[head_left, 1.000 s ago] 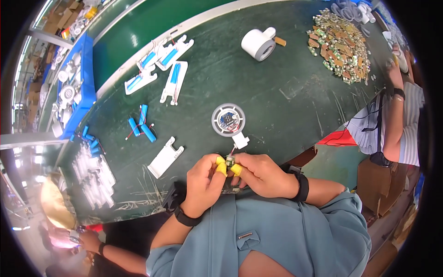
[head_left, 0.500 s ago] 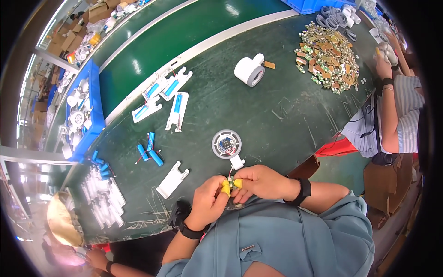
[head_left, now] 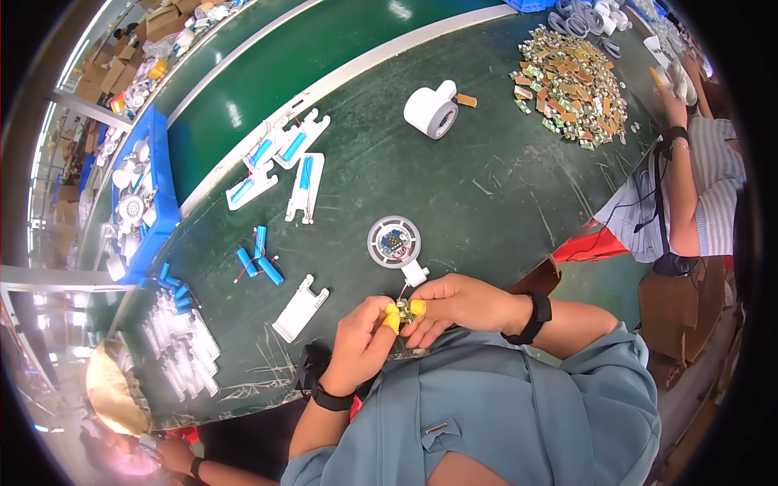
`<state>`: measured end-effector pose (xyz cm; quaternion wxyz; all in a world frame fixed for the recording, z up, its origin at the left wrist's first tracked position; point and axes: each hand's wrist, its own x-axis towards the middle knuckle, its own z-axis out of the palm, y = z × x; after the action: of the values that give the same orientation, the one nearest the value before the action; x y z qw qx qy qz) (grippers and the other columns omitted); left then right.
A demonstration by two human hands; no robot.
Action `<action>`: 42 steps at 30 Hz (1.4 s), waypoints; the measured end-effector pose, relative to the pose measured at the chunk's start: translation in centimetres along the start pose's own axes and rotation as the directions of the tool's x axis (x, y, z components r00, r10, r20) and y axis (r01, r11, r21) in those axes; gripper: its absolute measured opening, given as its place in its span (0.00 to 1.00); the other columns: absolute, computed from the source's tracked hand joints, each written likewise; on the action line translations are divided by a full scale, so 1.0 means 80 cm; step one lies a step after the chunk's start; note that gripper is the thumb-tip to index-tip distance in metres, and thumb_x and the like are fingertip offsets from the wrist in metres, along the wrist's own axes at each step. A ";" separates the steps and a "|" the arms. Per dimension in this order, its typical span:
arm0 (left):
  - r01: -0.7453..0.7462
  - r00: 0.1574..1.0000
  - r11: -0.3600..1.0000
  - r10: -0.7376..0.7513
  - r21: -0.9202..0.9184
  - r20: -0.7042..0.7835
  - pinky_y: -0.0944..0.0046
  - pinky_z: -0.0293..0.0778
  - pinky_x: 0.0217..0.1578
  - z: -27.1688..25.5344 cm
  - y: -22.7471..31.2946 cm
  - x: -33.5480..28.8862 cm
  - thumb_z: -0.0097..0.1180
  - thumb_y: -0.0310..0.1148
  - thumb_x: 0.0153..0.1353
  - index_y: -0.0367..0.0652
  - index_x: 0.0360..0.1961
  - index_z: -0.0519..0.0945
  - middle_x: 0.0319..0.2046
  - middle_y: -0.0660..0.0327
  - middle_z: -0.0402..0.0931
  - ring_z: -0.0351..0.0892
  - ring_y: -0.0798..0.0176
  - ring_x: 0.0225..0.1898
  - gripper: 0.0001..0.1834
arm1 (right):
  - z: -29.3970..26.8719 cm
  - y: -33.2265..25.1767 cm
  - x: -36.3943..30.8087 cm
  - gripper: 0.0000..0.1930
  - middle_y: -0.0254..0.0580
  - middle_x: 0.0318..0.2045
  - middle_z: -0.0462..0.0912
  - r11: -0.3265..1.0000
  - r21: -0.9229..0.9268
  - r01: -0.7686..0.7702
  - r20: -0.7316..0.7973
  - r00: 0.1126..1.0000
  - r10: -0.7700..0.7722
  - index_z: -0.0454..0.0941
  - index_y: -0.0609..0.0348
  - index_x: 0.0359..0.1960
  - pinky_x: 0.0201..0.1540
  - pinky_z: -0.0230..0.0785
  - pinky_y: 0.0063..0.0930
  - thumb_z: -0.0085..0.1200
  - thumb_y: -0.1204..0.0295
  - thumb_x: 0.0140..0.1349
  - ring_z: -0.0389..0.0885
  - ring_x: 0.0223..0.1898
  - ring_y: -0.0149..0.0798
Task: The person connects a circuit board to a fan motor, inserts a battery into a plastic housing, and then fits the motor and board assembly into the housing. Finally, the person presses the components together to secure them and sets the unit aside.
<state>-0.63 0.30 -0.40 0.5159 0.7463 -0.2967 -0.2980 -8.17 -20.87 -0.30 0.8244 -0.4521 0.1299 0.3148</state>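
Observation:
A small green circuit board [head_left: 405, 311] is pinched between my two hands at the table's near edge. My left hand [head_left: 361, 338] grips its left side, with yellow covers on the fingertips. From the right, my right hand [head_left: 458, 306] closes on it too, also with a yellow fingertip cover. Thin wires run from the board toward a round grey-and-white housing [head_left: 395, 242], which lies just beyond my hands with its inner electronics showing. Its short white neck [head_left: 414, 273] points toward me. A white flat handle shell [head_left: 301, 309] lies left of my hands.
Blue battery cells [head_left: 260, 257] lie at left, with battery-fitted white shells [head_left: 301, 188] beyond. A blue bin [head_left: 166, 186] stands far left. Clear plastic parts [head_left: 180, 344] sit near left. A second white-and-grey housing [head_left: 429, 112] and a board pile [head_left: 571, 89] lie farther off; a co-worker's arm [head_left: 683, 178] is right.
The view has shifted slightly. My hands remain on the circuit board, which sits a little higher in the picture and shows more between my fingertips.

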 end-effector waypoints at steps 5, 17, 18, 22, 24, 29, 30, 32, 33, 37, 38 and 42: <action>0.010 1.000 1.000 -0.010 0.015 0.001 0.71 0.70 0.31 0.000 -0.003 0.001 0.51 0.20 0.62 0.35 0.45 0.76 0.31 0.62 0.76 0.72 0.73 0.29 0.10 | 0.002 0.001 -0.001 0.14 0.51 0.46 0.85 1.000 0.012 0.007 -0.003 1.000 -0.007 0.76 0.69 0.52 0.51 0.80 0.29 0.39 0.74 0.75 0.87 0.44 0.38; 0.001 1.000 0.994 0.000 0.105 -0.009 0.67 0.71 0.27 0.003 -0.002 0.004 0.54 0.24 0.59 0.37 0.42 0.77 0.28 0.58 0.75 0.74 0.66 0.25 0.10 | 0.010 0.007 -0.004 0.14 0.49 0.42 0.85 0.988 -0.139 0.072 -0.055 0.995 -0.081 0.74 0.71 0.52 0.49 0.81 0.28 0.37 0.76 0.75 0.86 0.43 0.36; -0.014 1.000 0.992 0.016 0.125 -0.012 0.67 0.71 0.27 0.003 -0.003 0.004 0.53 0.24 0.59 0.37 0.42 0.77 0.28 0.58 0.75 0.74 0.65 0.24 0.10 | 0.009 0.007 -0.004 0.14 0.49 0.42 0.85 0.987 -0.141 0.071 -0.055 0.995 -0.080 0.74 0.71 0.52 0.49 0.81 0.28 0.37 0.76 0.75 0.86 0.43 0.36; 0.021 1.000 0.994 -0.019 0.111 -0.017 0.66 0.71 0.27 0.004 0.003 0.005 0.53 0.24 0.59 0.38 0.42 0.76 0.27 0.58 0.74 0.73 0.65 0.24 0.10 | 0.008 0.008 -0.002 0.14 0.49 0.42 0.85 0.992 -0.109 0.068 -0.062 0.995 -0.075 0.74 0.71 0.52 0.49 0.81 0.28 0.37 0.77 0.74 0.86 0.44 0.36; 0.009 1.000 0.995 -0.007 0.104 -0.016 0.71 0.68 0.28 0.005 0.004 0.006 0.52 0.20 0.58 0.36 0.40 0.76 0.26 0.64 0.73 0.69 0.74 0.25 0.08 | 0.009 0.007 -0.001 0.14 0.49 0.42 0.84 0.994 -0.092 0.057 -0.068 0.996 -0.063 0.74 0.71 0.52 0.49 0.81 0.28 0.37 0.77 0.74 0.86 0.44 0.36; -0.056 0.998 0.978 0.062 0.200 -0.022 0.70 0.68 0.26 0.007 0.004 0.009 0.53 0.21 0.57 0.36 0.40 0.77 0.25 0.62 0.73 0.69 0.72 0.23 0.09 | 0.012 0.007 0.003 0.14 0.49 0.41 0.84 0.988 -0.153 0.023 -0.106 0.994 -0.039 0.75 0.71 0.50 0.49 0.82 0.29 0.37 0.78 0.73 0.87 0.44 0.36; -0.061 0.997 0.972 0.068 0.227 -0.024 0.69 0.67 0.25 0.008 0.006 0.009 0.53 0.21 0.56 0.36 0.40 0.77 0.25 0.62 0.72 0.69 0.71 0.22 0.09 | 0.013 0.006 0.002 0.14 0.49 0.41 0.84 0.988 -0.152 0.025 -0.109 0.993 -0.041 0.75 0.71 0.50 0.49 0.82 0.29 0.37 0.78 0.73 0.87 0.44 0.36; -0.065 0.997 0.970 0.073 0.234 -0.027 0.69 0.67 0.25 0.010 0.005 0.009 0.53 0.21 0.56 0.36 0.40 0.77 0.25 0.62 0.73 0.68 0.71 0.22 0.09 | 0.014 0.004 0.001 0.14 0.49 0.40 0.85 0.983 -0.181 0.014 -0.123 0.992 -0.037 0.76 0.71 0.49 0.48 0.82 0.29 0.37 0.79 0.73 0.87 0.43 0.36; -0.067 0.996 0.968 0.077 0.242 -0.035 0.69 0.67 0.24 0.010 0.004 0.009 0.53 0.20 0.56 0.36 0.40 0.77 0.25 0.61 0.73 0.68 0.71 0.22 0.10 | 0.014 0.005 0.001 0.14 0.49 0.40 0.85 0.984 -0.178 0.018 -0.125 0.991 -0.040 0.76 0.71 0.49 0.48 0.82 0.29 0.37 0.79 0.73 0.87 0.43 0.36; -0.071 0.996 0.966 0.083 0.250 -0.038 0.69 0.68 0.24 0.013 0.005 0.007 0.54 0.20 0.56 0.36 0.40 0.77 0.24 0.61 0.73 0.69 0.71 0.22 0.09 | 0.014 0.004 -0.002 0.13 0.48 0.40 0.85 0.978 -0.204 0.030 -0.130 0.990 -0.057 0.75 0.70 0.49 0.47 0.82 0.28 0.37 0.78 0.73 0.87 0.42 0.36; -0.072 0.995 0.973 0.086 0.217 -0.053 0.69 0.68 0.25 0.014 0.001 0.007 0.55 0.20 0.56 0.36 0.40 0.77 0.25 0.61 0.73 0.70 0.70 0.22 0.09 | 0.014 0.005 -0.003 0.13 0.47 0.40 0.85 0.973 -0.226 0.047 -0.138 0.987 -0.079 0.75 0.69 0.49 0.46 0.82 0.28 0.37 0.78 0.73 0.87 0.41 0.36; -0.078 0.994 0.940 0.097 0.332 -0.041 0.65 0.75 0.33 0.003 0.016 0.002 0.58 0.20 0.56 0.35 0.43 0.78 0.32 0.56 0.78 0.79 0.62 0.30 0.12 | 0.015 0.013 -0.004 0.13 0.46 0.40 0.85 0.966 -0.235 0.111 -0.152 0.977 -0.149 0.75 0.68 0.50 0.45 0.82 0.28 0.39 0.77 0.73 0.87 0.40 0.35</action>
<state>-0.88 -0.28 0.71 0.4048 0.8163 -0.3605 -0.1998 -9.18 -19.61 -0.12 0.7728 -0.5751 0.1324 0.2334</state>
